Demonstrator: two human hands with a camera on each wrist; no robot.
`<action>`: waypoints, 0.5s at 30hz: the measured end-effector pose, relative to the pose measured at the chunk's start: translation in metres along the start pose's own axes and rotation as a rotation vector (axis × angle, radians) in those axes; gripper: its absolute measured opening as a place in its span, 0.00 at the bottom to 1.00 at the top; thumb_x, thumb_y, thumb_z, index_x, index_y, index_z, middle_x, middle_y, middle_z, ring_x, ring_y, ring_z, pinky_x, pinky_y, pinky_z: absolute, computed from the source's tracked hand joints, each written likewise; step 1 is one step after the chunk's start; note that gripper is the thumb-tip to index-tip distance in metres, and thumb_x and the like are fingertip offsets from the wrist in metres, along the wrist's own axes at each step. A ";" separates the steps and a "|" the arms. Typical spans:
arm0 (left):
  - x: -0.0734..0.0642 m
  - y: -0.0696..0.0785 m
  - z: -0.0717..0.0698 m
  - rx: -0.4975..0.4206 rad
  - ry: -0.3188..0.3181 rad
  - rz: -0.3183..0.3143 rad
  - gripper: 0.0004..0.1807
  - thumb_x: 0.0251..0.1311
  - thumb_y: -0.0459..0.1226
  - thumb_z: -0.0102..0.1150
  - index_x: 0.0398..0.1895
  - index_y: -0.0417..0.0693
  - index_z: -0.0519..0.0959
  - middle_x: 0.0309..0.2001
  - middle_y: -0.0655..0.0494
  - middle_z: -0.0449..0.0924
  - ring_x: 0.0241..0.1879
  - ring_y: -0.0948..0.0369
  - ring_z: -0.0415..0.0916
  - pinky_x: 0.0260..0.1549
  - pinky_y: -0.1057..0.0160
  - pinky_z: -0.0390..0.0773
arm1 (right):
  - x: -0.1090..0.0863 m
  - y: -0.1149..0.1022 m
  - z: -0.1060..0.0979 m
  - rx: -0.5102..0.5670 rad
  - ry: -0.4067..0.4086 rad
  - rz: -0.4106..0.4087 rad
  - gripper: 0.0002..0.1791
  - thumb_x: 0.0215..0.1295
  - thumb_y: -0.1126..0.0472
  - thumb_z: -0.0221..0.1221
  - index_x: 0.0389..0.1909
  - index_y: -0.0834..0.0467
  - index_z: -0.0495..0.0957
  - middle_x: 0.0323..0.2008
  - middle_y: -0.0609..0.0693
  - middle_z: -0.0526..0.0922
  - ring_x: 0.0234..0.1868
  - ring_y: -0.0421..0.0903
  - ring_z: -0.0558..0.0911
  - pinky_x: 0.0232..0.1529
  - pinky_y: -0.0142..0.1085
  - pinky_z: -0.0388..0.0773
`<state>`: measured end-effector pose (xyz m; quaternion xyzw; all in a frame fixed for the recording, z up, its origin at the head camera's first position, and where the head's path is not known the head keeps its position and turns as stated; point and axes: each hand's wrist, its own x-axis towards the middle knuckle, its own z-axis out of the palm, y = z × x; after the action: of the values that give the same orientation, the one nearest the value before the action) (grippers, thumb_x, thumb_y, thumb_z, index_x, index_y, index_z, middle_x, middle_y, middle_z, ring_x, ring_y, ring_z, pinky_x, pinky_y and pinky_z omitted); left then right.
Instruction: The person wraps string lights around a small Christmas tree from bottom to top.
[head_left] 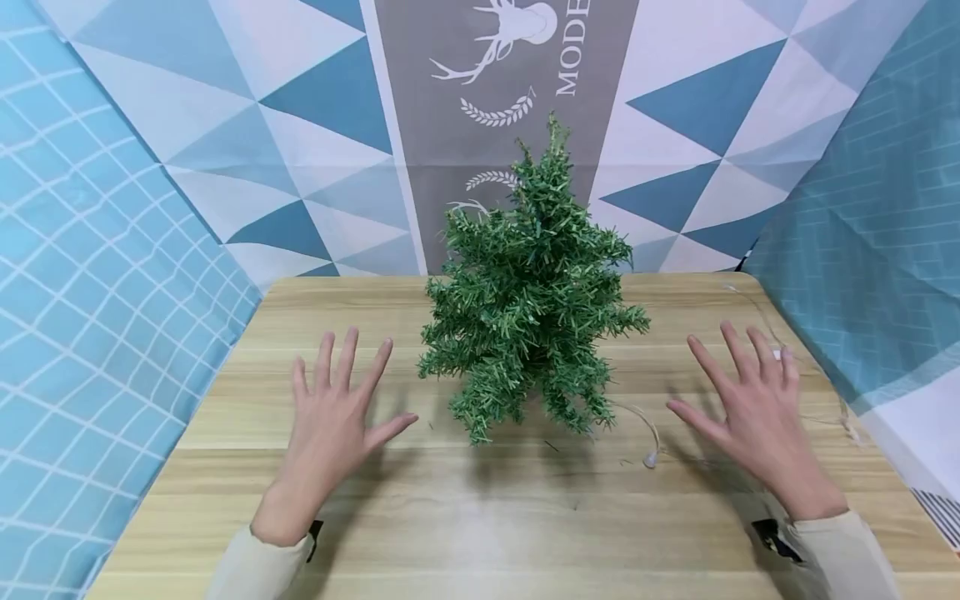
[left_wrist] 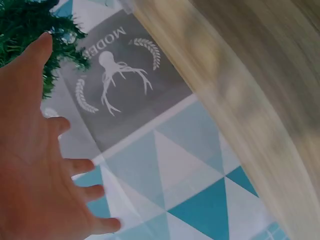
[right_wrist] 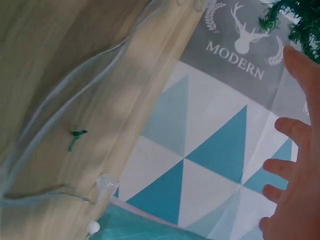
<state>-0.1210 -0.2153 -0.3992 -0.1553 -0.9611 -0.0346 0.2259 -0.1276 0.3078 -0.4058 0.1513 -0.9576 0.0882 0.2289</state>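
While the person's left hand [head_left: 337,433] is released, its fingers straight and fanned apart, the right hand [head_left: 765,425] mirrors it, equally free, with the thumb turned inward. Both reach forward from off-white fabric sleeves [head_left: 847,554], a small black piece [head_left: 776,537] showing at each wrist. Between the hands, apart from both, a bushy green artificial tree [head_left: 532,308] with needle-like foliage stands upright on a pale wood-grain tabletop [head_left: 495,533]. Near the right hand, a thin whitish cord [head_left: 641,412] emerges from under the lower branches, carrying a small translucent piece [head_left: 650,460]; more pale cord [right_wrist: 125,45] runs along the table's right side, with a green scrap [right_wrist: 76,135] beside it. Behind the tabletop hangs a cloth printed with white, pale-blue and deeper-blue triangles [head_left: 322,83], its grey panel [head_left: 487,146] bearing a white stag's head, leafy sprigs and lettering. Light-blue cloth with a wavy white grid [head_left: 97,250] covers the left side, and teal cloth with a pale brick pattern [head_left: 885,208] the right.
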 end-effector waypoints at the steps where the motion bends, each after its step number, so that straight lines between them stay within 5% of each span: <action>1: -0.001 0.001 -0.001 0.003 -0.029 0.000 0.56 0.50 0.74 0.54 0.79 0.62 0.52 0.79 0.43 0.40 0.76 0.37 0.40 0.64 0.25 0.46 | 0.000 -0.003 -0.001 0.008 -0.010 -0.006 0.51 0.56 0.32 0.63 0.77 0.47 0.57 0.78 0.60 0.49 0.77 0.63 0.45 0.72 0.65 0.31; 9: 0.000 0.023 -0.015 -0.035 -0.300 0.065 0.56 0.53 0.67 0.62 0.80 0.55 0.51 0.73 0.33 0.56 0.66 0.33 0.62 0.53 0.31 0.72 | 0.021 -0.036 0.002 0.115 -0.161 -0.083 0.43 0.67 0.43 0.62 0.76 0.58 0.57 0.64 0.69 0.69 0.64 0.70 0.66 0.64 0.66 0.59; 15: -0.007 0.051 -0.030 -0.197 -0.507 0.112 0.51 0.55 0.63 0.63 0.77 0.48 0.58 0.68 0.31 0.65 0.60 0.33 0.70 0.54 0.35 0.73 | 0.051 -0.052 0.003 0.160 -0.467 -0.093 0.38 0.71 0.45 0.58 0.72 0.64 0.62 0.65 0.73 0.68 0.63 0.74 0.66 0.63 0.67 0.61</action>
<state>-0.0859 -0.1728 -0.3755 -0.2331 -0.9689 -0.0754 -0.0365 -0.1549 0.2453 -0.3801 0.2289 -0.9665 0.1156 -0.0077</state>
